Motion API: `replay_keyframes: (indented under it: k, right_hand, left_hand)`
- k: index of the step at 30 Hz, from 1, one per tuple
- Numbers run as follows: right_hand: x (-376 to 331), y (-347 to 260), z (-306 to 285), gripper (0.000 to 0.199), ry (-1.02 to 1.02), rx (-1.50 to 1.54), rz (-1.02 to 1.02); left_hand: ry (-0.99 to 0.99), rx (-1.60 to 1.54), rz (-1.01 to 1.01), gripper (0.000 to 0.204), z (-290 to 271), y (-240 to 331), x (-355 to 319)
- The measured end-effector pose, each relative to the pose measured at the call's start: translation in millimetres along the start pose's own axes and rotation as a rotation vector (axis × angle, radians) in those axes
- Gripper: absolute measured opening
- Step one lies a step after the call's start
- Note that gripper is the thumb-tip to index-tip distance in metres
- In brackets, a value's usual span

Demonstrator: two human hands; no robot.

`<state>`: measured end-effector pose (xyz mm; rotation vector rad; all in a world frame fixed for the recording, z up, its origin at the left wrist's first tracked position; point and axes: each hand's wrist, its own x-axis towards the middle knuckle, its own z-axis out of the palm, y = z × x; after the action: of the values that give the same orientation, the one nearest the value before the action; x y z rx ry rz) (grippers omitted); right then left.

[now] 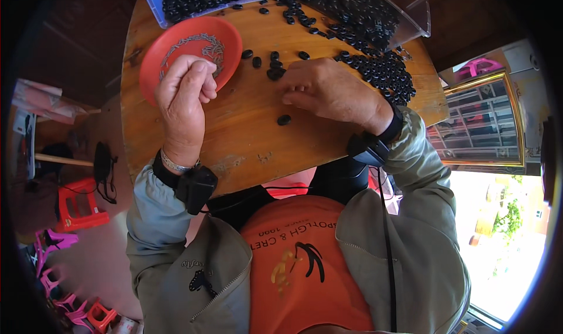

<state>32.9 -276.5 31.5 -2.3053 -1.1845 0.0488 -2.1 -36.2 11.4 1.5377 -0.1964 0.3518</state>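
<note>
My left hand (pixel 183 93) is closed in a pinch above the near edge of a round red plate (pixel 153 46). Small grey metal pins or screws (pixel 216 51) lie scattered in the plate. Whatever is between those fingertips is too small to make out. Over the middle of the wooden table, my right hand (pixel 331 90) has its fingers curled together, and their grip is hidden. Just beside its fingertips are several loose black oval pieces (pixel 274 64). One single black oval piece (pixel 284 120) rests nearer to me. A band with a dark box is on each wrist.
A blue-edged bin (pixel 154 2) of black pieces stands at the far left. A clear bin (pixel 417 28) lies tipped at the far right, with a heap of black pieces (pixel 387 73) spilling from it. Red stool (pixel 82 205) at left; the table's (pixel 281 164) curved edge surrounds the work.
</note>
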Motion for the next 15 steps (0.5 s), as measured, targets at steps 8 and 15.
replay_keyframes:
  k: [8,15]
  right_hand:
    - [28.5,-4.8,16.8,0.017,0.02,-0.346,-0.056]
    - [-13.6,54.9,-64.7,0.02,0.293,-0.351,0.248]
  left_hand:
    - [0.01,-0.04,-0.006,0.021,-3.9,-5.8,5.1]
    - [-0.005,-0.004,-0.015,0.021,-0.5,-1.3,3.7]
